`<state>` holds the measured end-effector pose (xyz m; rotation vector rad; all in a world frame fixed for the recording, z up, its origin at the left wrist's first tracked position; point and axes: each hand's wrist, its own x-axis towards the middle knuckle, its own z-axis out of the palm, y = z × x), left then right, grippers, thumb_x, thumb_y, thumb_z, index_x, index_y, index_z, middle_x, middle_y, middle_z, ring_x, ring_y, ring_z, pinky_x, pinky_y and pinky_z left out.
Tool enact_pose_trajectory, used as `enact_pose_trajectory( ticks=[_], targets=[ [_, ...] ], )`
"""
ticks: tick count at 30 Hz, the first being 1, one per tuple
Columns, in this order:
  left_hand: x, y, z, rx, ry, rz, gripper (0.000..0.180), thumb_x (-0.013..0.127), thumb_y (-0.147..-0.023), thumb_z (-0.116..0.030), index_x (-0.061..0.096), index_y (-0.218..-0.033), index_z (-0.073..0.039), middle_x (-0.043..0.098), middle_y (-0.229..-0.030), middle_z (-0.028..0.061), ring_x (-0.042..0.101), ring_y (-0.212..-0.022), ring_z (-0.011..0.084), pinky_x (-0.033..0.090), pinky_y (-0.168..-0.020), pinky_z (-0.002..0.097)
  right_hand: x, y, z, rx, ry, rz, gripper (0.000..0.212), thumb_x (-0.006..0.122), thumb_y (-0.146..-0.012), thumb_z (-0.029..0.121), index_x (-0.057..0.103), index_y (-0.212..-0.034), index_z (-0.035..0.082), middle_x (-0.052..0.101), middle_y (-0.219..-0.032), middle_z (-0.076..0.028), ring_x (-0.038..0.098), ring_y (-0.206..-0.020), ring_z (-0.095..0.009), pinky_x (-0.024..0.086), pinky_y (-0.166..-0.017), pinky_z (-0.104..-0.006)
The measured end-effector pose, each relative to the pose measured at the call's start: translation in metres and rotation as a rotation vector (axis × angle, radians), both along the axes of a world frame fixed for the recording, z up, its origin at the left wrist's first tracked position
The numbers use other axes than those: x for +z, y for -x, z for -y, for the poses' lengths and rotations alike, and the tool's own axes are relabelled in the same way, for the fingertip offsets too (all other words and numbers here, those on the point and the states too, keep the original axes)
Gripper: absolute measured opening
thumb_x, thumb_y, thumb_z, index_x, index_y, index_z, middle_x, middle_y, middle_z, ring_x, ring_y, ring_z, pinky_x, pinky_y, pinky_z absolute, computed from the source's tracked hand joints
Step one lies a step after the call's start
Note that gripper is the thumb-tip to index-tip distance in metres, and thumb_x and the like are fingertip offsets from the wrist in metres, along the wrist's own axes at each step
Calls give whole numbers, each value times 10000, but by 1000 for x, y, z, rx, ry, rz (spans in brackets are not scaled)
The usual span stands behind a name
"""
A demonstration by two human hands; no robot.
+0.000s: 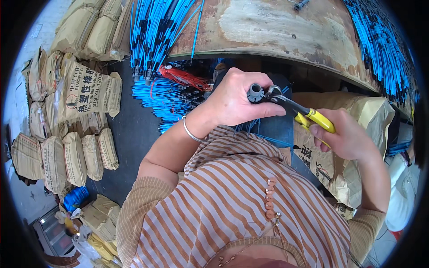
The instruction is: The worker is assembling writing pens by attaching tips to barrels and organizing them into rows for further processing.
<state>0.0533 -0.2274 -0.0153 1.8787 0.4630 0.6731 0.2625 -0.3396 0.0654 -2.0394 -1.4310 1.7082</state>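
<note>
Head-worn fisheye, left of a side-by-side pair; looks steeply down past the wearer's striped top (223,192), close over the yellow-handled pliers (316,117), wooden tabletop (286,27) farther off at upper edge; very wide, edges bending toward rim.

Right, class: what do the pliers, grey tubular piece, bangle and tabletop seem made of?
Pliers: seemingly metal head, by its glints; smooth, glossy yellow grips, probably plastic.
Grey tubular piece: probably matt plastic, from its even colour; coated metal is possible.
Bangle: apparently polished metal, from its silvery shine.
Tabletop: likely wood, its finish worn into pale, stained patches.
</note>
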Motion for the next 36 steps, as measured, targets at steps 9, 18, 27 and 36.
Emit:
enact_pose_trajectory(
  ticks=[9,18,27,36],
  targets=[
    [0,1,0,-18,37,-15,215,806,-583,-35,640,-720,-12,581,-577,21,452,-462,113,373,-469,227,5,0,-7,7,-35,13,116,551,-840,17,601,-942,-10,556,-628,-30,503,-513,-95,412,-475,-214],
    [-8,3,-16,184,147,-35,390,800,-578,-17,637,-933,-13,647,-708,58,552,-584,116,442,-576,216,-42,19,-11,-55,-230,42,135,555,-838,30,594,-962,-10,572,-673,-44,510,-549,-116,424,-498,-249],
    [-34,2,-19,138,103,176,701,779,-591,-4,485,-1228,-22,661,-861,107,596,-765,156,469,-749,247,-108,11,-19,-463,-701,-665,256,550,-833,61,511,-1080,4,560,-981,-119,541,-798,-156,454,-644,-269],
    [-40,6,-18,153,369,130,632,760,-614,-14,491,-1186,-30,642,-879,77,591,-776,153,475,-756,255,-117,7,-8,-292,-1110,7,410,592,-759,30,508,-1160,35,483,-1183,-136,478,-1092,-266,373,-985,-420]
  ],
)
